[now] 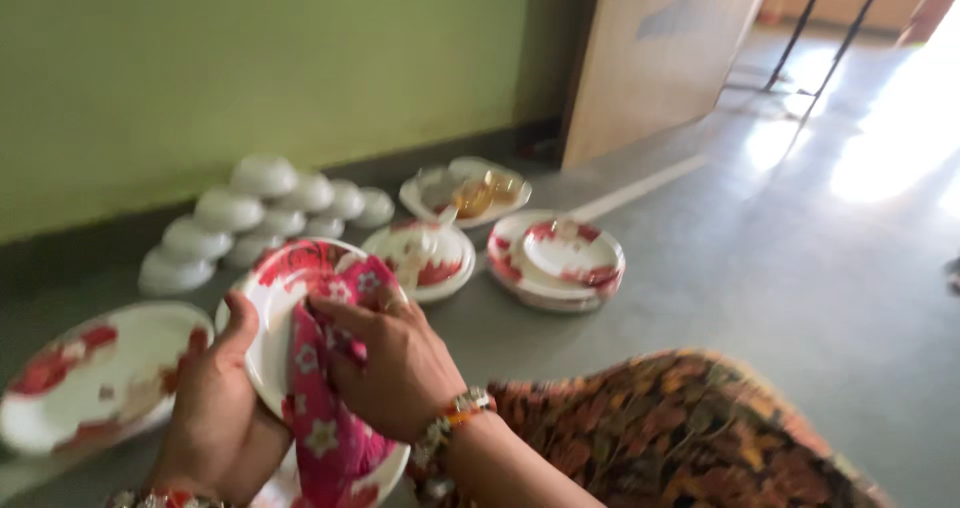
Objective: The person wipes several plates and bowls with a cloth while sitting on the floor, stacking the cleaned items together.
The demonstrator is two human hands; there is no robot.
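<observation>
Left hand point(215, 403), thumb up, grips the tilted white-and-red plate point(275, 298) by its rim above the floor; right hand point(395, 368), fingers curled, presses a pink flowered cloth point(325, 433) against its face.

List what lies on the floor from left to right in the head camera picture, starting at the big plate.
Big oval plate → upturned white bowls → plate being wiped, held by left hand and right hand with pink cloth → stack of plates.
</observation>
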